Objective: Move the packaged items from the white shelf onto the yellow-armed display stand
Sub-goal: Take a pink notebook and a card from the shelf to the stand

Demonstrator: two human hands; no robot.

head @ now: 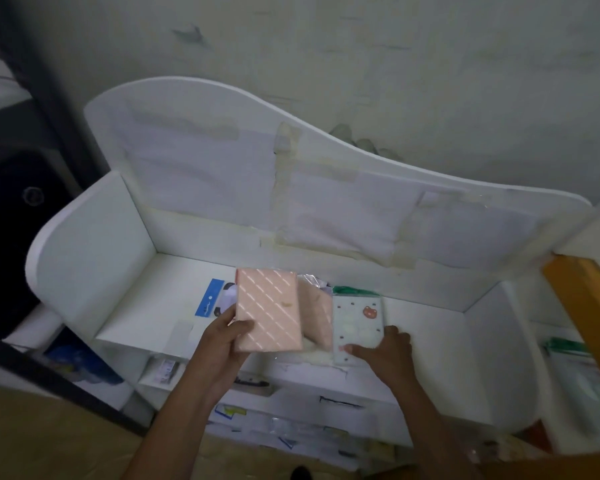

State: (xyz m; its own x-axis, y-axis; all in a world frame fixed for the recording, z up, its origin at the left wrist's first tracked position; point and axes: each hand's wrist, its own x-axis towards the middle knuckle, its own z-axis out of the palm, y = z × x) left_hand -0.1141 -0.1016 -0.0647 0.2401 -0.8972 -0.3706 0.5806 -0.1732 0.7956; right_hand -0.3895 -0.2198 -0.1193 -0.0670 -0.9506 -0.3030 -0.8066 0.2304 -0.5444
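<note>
My left hand [222,337] grips a pink packaged item with white diagonal stripes [269,308], lifted over the top tray of the white shelf [146,306]. My right hand [383,351] pinches the lower edge of a pale green packaged item with a small bear print [357,320] that lies at the shelf's front edge. A second pink pack [316,315] lies between the two. Behind the left hand sits a blue-and-white pack [212,297]. A yellow arm of the display stand [582,306] crosses the right edge of the view.
The shelf has a tall curved back panel [291,168] and side walls. Lower tiers hold several more packs [291,431]. A green-topped clear pack [575,368] hangs at the right under the yellow arm. Dark furniture [14,202] stands at the left. The floor is brown.
</note>
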